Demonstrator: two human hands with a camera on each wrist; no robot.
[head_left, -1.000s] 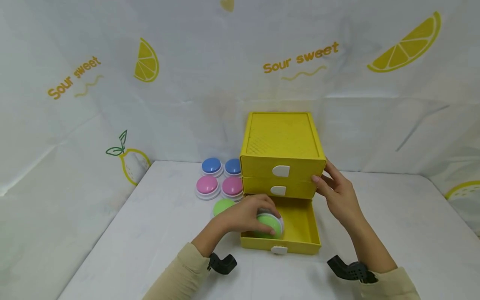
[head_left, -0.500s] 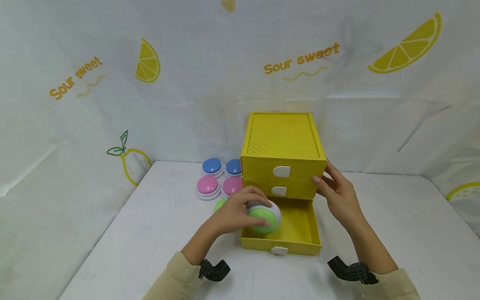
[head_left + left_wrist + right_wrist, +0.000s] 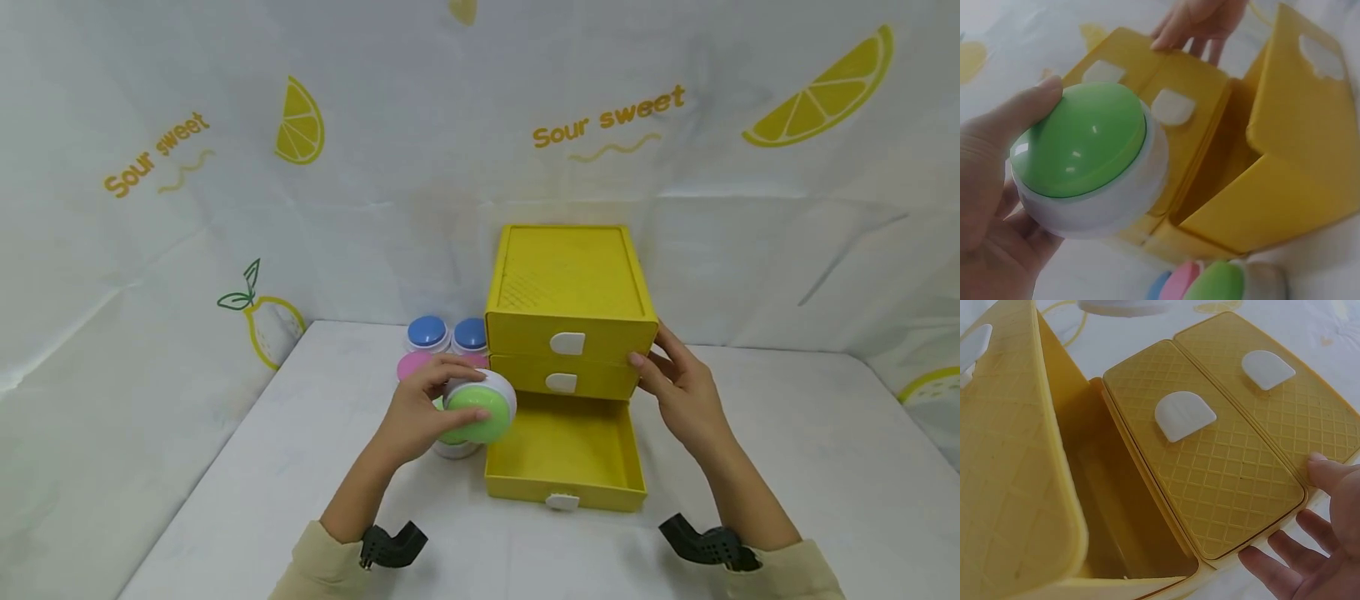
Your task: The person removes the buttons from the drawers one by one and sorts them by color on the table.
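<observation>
My left hand (image 3: 420,408) grips a green buzzer button (image 3: 491,427) with a round white base, thumb on the green dome and fingers on the base. In the left wrist view the green buzzer button (image 3: 1085,144) is tilted, its dome facing the camera. It is left of the open bottom drawer (image 3: 570,450) of a yellow drawer unit (image 3: 566,275). That drawer holds nothing. My right hand (image 3: 690,400) holds the unit's right front corner. In the right wrist view its thumb (image 3: 1329,472) lies on a drawer front and its fingers (image 3: 1272,569) along the side.
Left of the unit stand two blue buttons (image 3: 427,331), with pink buttons (image 3: 414,364) before them, partly behind my left hand. Another green button (image 3: 1216,284) stands in front of those. The two upper drawers are closed. A white backdrop with lemon prints rises behind the white table (image 3: 787,450).
My left hand has lifted the green buzzer button up and leftward out of the bottom drawer, past its left wall. My right hand has stayed at the unit's corner.
</observation>
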